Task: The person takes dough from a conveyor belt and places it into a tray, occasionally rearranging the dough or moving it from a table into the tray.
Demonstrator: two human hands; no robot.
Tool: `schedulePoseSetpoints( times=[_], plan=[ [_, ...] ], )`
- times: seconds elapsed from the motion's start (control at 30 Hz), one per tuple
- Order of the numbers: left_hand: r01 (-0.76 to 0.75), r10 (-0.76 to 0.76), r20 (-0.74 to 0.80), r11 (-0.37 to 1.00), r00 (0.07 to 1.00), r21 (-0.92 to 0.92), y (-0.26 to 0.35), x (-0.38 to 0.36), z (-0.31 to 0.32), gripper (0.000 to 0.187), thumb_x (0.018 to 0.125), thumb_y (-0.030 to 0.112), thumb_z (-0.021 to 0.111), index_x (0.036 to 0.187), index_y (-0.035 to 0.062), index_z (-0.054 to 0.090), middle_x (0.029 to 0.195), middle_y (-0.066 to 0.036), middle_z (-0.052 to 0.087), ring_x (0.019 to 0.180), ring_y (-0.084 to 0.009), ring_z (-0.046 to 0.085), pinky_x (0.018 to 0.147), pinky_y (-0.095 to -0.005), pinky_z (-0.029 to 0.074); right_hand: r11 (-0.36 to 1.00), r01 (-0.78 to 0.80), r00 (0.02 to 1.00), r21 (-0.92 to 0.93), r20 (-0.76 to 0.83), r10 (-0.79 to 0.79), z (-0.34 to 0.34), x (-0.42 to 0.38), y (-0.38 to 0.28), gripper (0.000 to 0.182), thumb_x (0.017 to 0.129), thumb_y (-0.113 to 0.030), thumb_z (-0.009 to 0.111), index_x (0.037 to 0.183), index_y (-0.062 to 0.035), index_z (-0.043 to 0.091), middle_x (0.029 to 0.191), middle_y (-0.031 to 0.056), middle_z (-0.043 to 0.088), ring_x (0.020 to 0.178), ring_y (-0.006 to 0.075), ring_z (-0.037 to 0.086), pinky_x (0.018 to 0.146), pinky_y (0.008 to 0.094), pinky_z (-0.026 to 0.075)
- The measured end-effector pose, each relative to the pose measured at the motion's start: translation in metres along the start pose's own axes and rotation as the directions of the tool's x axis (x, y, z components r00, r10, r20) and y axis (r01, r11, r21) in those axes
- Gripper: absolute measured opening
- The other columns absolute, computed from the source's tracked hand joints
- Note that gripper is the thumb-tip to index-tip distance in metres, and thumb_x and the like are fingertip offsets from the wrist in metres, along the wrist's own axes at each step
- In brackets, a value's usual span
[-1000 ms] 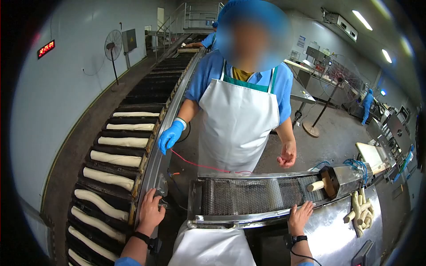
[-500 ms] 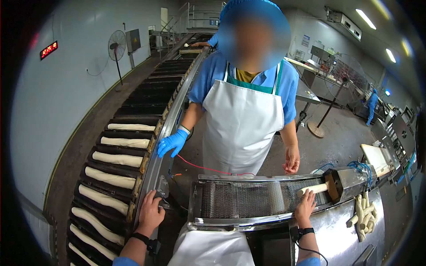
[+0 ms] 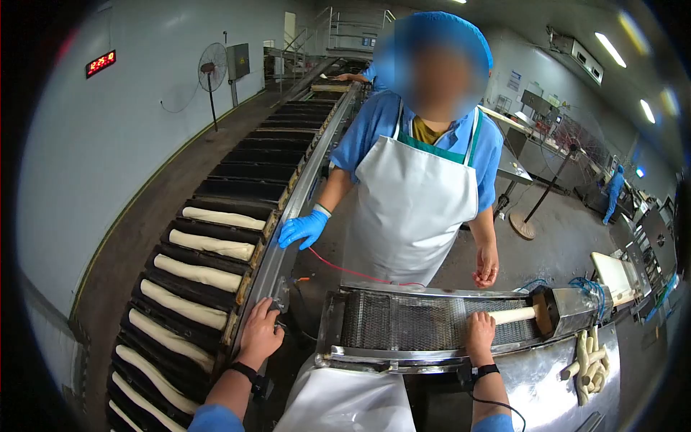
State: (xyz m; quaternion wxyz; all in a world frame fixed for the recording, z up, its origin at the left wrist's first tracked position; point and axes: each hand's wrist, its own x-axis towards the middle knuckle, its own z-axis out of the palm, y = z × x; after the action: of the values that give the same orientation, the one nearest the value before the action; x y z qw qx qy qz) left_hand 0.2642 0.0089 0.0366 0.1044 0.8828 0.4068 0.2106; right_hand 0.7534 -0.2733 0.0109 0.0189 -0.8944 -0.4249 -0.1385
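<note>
Dough strip (image 3: 514, 315) on mesh belt (image 3: 410, 324), about 2 o'clock from right hand (image 3: 481, 331); long axis roughly 9–3, far end at outlet box (image 3: 576, 311). Right hand nearer by far: fingers curled at strip's near end, grip cannot tell. Left hand (image 3: 260, 330) at metal rail (image 3: 263, 277), fingers loosely spread, nothing seen held. Count: one strip on belt, eight trough strips (image 3: 198, 272) visible toward 9–11 o'clock. Dough pile (image 3: 592, 367) on bench (image 3: 547, 392), 4 o'clock; pieces overlap, uncountable.

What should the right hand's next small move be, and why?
Probably guide the pale, cylindrical dough strip leftward along the grey metal mesh belt: the bare right hand is at its left end, its other end meets the boxy silver metal housing, and belt continues left.
</note>
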Motion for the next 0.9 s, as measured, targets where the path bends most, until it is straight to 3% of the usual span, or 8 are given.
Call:
schedulePoseSetpoints(
  times=[0.17, 0.43, 0.5, 0.63, 0.7, 0.77, 0.87, 0.9],
  plan=[
    [-0.024, 0.024, -0.018, 0.999, 1.000, -0.024, -0.002, -0.002, 0.000, 0.037, 0.076, 0.009, 0.065, 0.111, -0.0025, 0.066, 0.143, -0.022, 0.048, 0.138, -0.0364, 0.041, 0.115, -0.0451, 0.036, 0.995, 0.032, 0.999, -0.092, 0.034, -0.029, -0.021, -0.008, -0.013, 0.020, 0.077, -0.008, 0.064, 0.097, -0.0094, 0.063, 0.106, 0.0121, 0.062, 0.104, 0.0335, 0.057, 0.089, 0.0487, 0.046],
    [-0.034, 0.034, -0.042, 0.999, 0.999, 0.018, -0.002, -0.003, 0.001, 0.036, 0.077, 0.009, 0.065, 0.111, -0.0019, 0.066, 0.139, -0.020, 0.050, 0.136, -0.0351, 0.042, 0.115, -0.0432, 0.036, 0.739, -0.027, 0.902, 0.673, -0.302, 0.307, -0.036, -0.128, 0.027, 0.034, 0.064, 0.005, 0.065, 0.095, -0.0059, 0.059, 0.095, 0.0112, 0.058, 0.089, 0.0305, 0.059, 0.077, 0.0385, 0.052],
    [-0.044, 0.044, -0.045, 0.999, 0.998, 0.002, -0.003, -0.005, 0.001, 0.035, 0.077, 0.009, 0.065, 0.110, -0.0017, 0.066, 0.139, -0.020, 0.050, 0.136, -0.0351, 0.042, 0.115, -0.0435, 0.036, 0.040, -0.320, 0.791, 0.947, 0.244, 0.561, -0.056, -0.190, 0.050, 0.040, 0.067, 0.002, 0.063, 0.106, -0.0063, 0.057, 0.096, 0.0073, 0.056, 0.093, 0.0254, 0.059, 0.076, 0.0421, 0.052],
    [-0.049, 0.049, -0.062, 0.999, 0.997, 0.003, -0.003, -0.003, 0.001, 0.034, 0.077, 0.008, 0.065, 0.110, -0.0012, 0.066, 0.138, -0.020, 0.051, 0.136, -0.0352, 0.042, 0.115, -0.0437, 0.036, -0.433, -0.177, 0.394, 0.884, 0.467, 0.792, -0.091, -0.308, 0.093, 0.052, 0.069, -0.007, 0.068, 0.119, -0.0013, 0.054, 0.096, 0.0148, 0.061, 0.083, 0.0298, 0.062, 0.076, 0.0430, 0.053],
    [-0.055, 0.056, -0.048, 0.998, 0.997, 0.009, -0.003, -0.003, -0.001, 0.035, 0.077, 0.008, 0.066, 0.111, -0.0012, 0.065, 0.137, -0.020, 0.051, 0.136, -0.0352, 0.042, 0.115, -0.0436, 0.035, 0.435, -0.705, 0.642, 0.560, 0.243, 0.727, -0.099, -0.395, 0.120, 0.043, 0.091, -0.020, 0.066, 0.126, 0.0034, 0.058, 0.120, 0.0196, 0.063, 0.111, 0.0280, 0.060, 0.094, 0.0411, 0.050],
    [-0.058, 0.058, -0.047, 0.998, 0.997, 0.007, -0.003, -0.003, -0.001, 0.035, 0.077, 0.008, 0.066, 0.111, -0.0013, 0.065, 0.138, -0.020, 0.050, 0.136, -0.0351, 0.041, 0.115, -0.0435, 0.034, 0.139, -0.795, 0.360, 0.591, 0.275, 0.891, -0.114, -0.418, 0.124, 0.053, 0.095, -0.032, 0.063, 0.130, 0.0057, 0.054, 0.122, 0.0217, 0.063, 0.115, 0.0282, 0.060, 0.095, 0.0418, 0.050],
    [-0.058, 0.058, -0.050, 0.998, 0.997, 0.004, -0.002, -0.003, -0.002, 0.034, 0.077, 0.007, 0.066, 0.110, -0.0014, 0.065, 0.138, -0.020, 0.050, 0.137, -0.0350, 0.041, 0.116, -0.0435, 0.034, -0.023, 0.119, 0.086, 0.993, 0.012, 0.996, 0.014, -0.527, 0.246, 0.061, 0.099, -0.047, 0.051, 0.140, -0.0018, 0.049, 0.134, 0.0215, 0.057, 0.127, 0.0322, 0.053, 0.103, 0.0484, 0.043],
    [-0.057, 0.057, -0.052, 0.998, 0.997, 0.002, -0.002, -0.003, -0.002, 0.034, 0.077, 0.007, 0.066, 0.110, -0.0015, 0.065, 0.138, -0.020, 0.050, 0.137, -0.0350, 0.041, 0.116, -0.0435, 0.034, -0.021, 0.121, 0.087, 0.992, 0.011, 0.996, 0.027, -0.513, 0.253, 0.061, 0.099, -0.047, 0.051, 0.140, -0.0018, 0.049, 0.134, 0.0215, 0.057, 0.127, 0.0322, 0.053, 0.103, 0.0484, 0.043]
  ],
)
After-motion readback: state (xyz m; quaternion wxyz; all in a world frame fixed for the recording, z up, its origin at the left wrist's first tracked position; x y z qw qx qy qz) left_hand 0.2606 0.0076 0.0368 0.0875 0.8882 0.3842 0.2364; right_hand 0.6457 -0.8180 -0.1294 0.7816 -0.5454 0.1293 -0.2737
